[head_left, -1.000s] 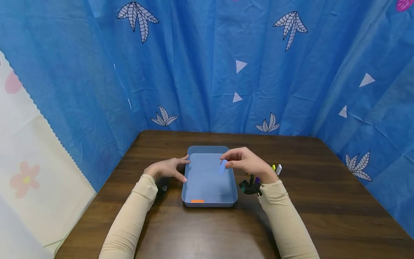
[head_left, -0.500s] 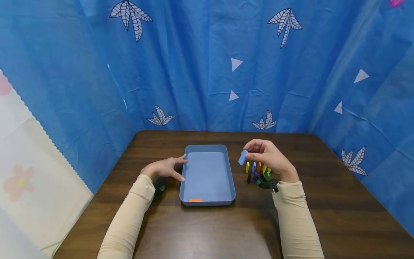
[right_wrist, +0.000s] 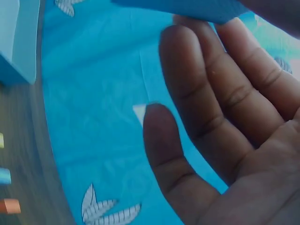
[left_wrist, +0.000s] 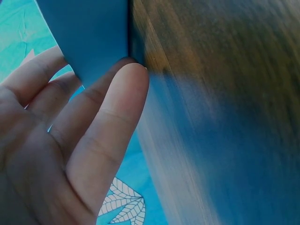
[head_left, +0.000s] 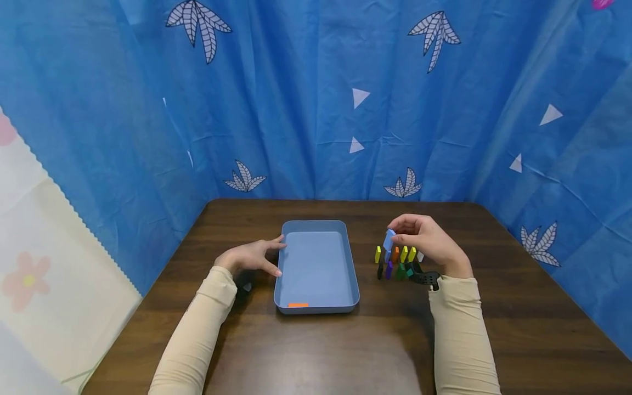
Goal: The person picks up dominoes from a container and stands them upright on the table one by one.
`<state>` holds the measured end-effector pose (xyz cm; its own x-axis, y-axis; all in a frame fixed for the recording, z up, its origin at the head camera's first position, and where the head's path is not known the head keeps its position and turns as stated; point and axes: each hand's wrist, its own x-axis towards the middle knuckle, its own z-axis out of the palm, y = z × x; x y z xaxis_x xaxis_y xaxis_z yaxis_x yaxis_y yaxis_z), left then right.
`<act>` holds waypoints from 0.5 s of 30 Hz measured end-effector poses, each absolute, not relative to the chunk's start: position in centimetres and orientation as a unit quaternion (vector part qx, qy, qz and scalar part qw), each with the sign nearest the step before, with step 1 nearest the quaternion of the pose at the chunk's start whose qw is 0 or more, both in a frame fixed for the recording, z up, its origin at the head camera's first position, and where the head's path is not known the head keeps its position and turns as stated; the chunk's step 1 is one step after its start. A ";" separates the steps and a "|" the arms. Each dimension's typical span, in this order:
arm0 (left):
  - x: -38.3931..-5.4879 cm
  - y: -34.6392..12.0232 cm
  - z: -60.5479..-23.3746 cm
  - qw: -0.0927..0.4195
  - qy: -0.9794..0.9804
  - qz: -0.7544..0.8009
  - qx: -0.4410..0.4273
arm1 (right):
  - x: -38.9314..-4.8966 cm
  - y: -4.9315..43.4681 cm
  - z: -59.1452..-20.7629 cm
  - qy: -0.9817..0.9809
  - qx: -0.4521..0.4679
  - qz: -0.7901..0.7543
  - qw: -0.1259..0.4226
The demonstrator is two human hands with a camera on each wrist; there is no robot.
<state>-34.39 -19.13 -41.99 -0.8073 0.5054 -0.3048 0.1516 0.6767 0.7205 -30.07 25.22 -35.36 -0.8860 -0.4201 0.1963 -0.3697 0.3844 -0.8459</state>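
Observation:
My right hand (head_left: 428,241) pinches a light blue flat block (head_left: 389,240) between thumb and fingertips, holding it above a group of small standing blocks. At the top of the right wrist view, the blue block (right_wrist: 183,6) spans the fingertips, with the other fingers loosely bent below. Several upright blocks form two rows beneath, among them a yellow one (head_left: 377,254), an orange one (head_left: 395,254), a black one (head_left: 380,270) and a purple one (head_left: 389,269). My left hand (head_left: 252,257) has its fingers spread against the left side of a blue-grey tray (head_left: 316,311); the left wrist view shows its fingers (left_wrist: 117,112) relaxed along the wall.
An orange block (head_left: 298,305) lies inside the tray at its near end. The dark wooden table (head_left: 316,351) carries everything. Blue curtains (head_left: 296,99) hang behind its far edge, and a pale curtain (head_left: 44,263) is at left.
The right hand has moved right with the blue block, from over the tray to over the standing blocks, which now show more fully. The left hand keeps its place at the tray.

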 end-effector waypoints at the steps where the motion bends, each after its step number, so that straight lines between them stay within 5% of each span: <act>1: -34.5 -19.2 -42.0 0.248 0.881 0.355 0.188 | -30.1 25.6 -35.5 0.834 -0.232 -0.500 0.022; 15: -34.5 -19.3 -42.1 0.246 0.883 0.353 0.189 | -30.3 30.1 -37.4 0.855 -0.192 -0.479 0.054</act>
